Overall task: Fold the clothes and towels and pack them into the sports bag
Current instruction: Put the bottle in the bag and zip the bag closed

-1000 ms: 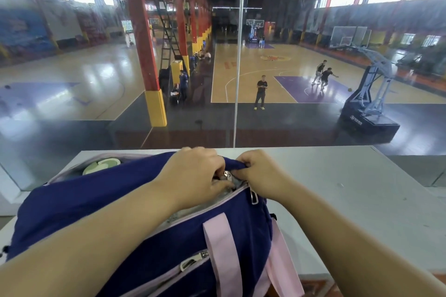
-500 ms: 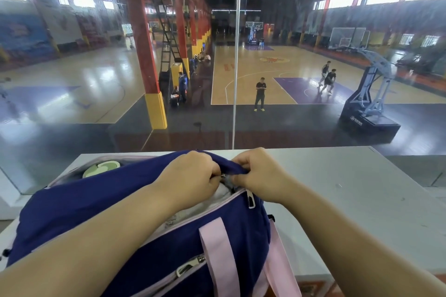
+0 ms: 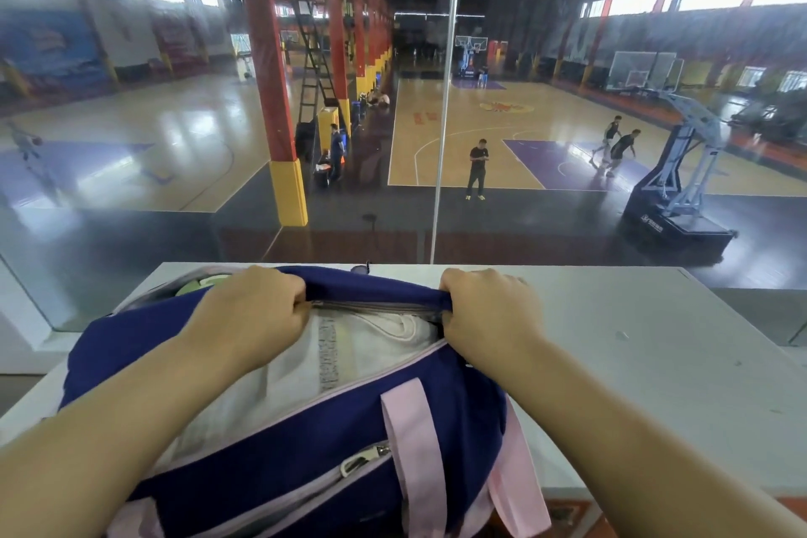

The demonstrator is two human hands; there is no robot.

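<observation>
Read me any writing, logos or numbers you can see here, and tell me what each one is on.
No text here is clear enough to quote.
White cloth inside the sports bag: a printed strip of characters, too blurred to read.
Hoop stand base: white lettering, too small to read.
Red marks on the court: too small to read.
Wall mural on the left: red lettering, blurred.

Navy sports bag (image 3: pixel 441 389), pink straps (image 3: pixel 415 450); white clothes (image 3: pixel 279 380) inside; white table (image 3: pixel 655 363)
</observation>
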